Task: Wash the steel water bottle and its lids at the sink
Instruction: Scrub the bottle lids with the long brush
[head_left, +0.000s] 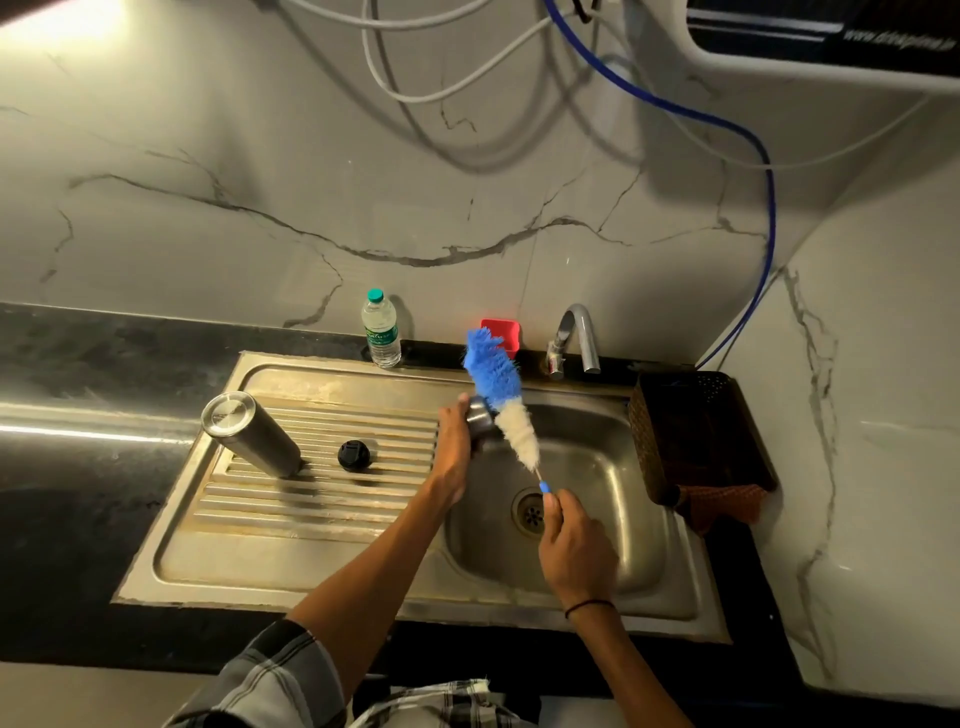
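Fingers of my left hand (454, 441) wrap a small steel lid (480, 422) over the sink (597, 551) at frame centre; my right hand (574, 551) pinches the thin handle of the bottle brush (501, 400), soft blue-and-white bristles against the lid. Wet steel looks slippery, so I judge gripping its rim safest. Left of centre, the steel water bottle (249, 434) stands inverted on the ribbed drainboard beside a black lid (354, 455).

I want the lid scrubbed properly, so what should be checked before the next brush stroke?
1. Left hand grips the steel lid: ok.
2. Right hand holds the bottle brush by its handle end: ok.
3. Bristles touch the lid: ok.
4. Lid held over the sink basin: ok.
5. Water running from the tap: not ok, none visible.
6. Soap on the brush: cannot tell.
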